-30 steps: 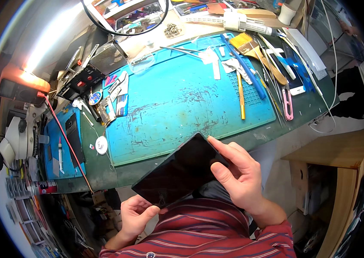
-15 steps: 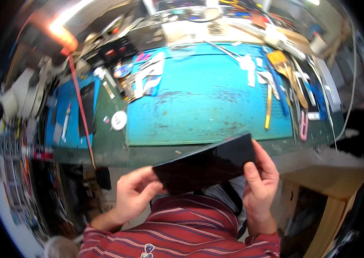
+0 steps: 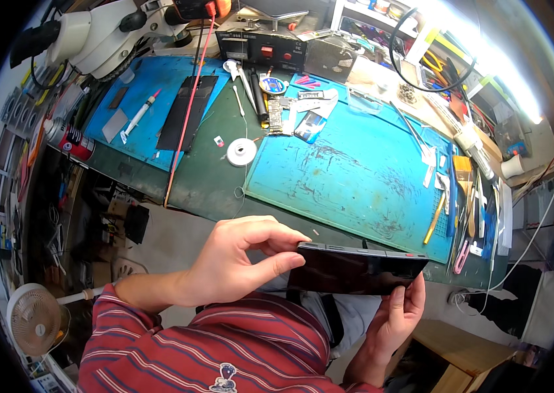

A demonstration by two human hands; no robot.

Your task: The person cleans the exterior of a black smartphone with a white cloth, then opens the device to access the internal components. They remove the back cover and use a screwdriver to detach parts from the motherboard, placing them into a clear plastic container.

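In front of my body, just off the bench's near edge, I hold a black glossy tablet (image 3: 355, 270) tilted, with its thin metal edge uppermost. A small reddish mark shows near the right end of that edge. My left hand (image 3: 241, 259) is closed at the tablet's upper left corner, thumb and fingertips pinching it. My right hand (image 3: 395, 321) grips its lower right end, the thumb on the dark face and the fingers partly hidden behind.
A worn blue work mat (image 3: 336, 177) lies on the green bench. A white spool (image 3: 241, 152) and a syringe (image 3: 141, 116) lie to the left, below a microscope (image 3: 103, 46). Brushes, tweezers and a pink cutter (image 3: 462, 257) line the right side. A fan (image 3: 36, 319) stands lower left.
The view has turned to the left. The tablet has tipped so its edge faces up, and my left hand has moved from its lower left side to the upper left corner.
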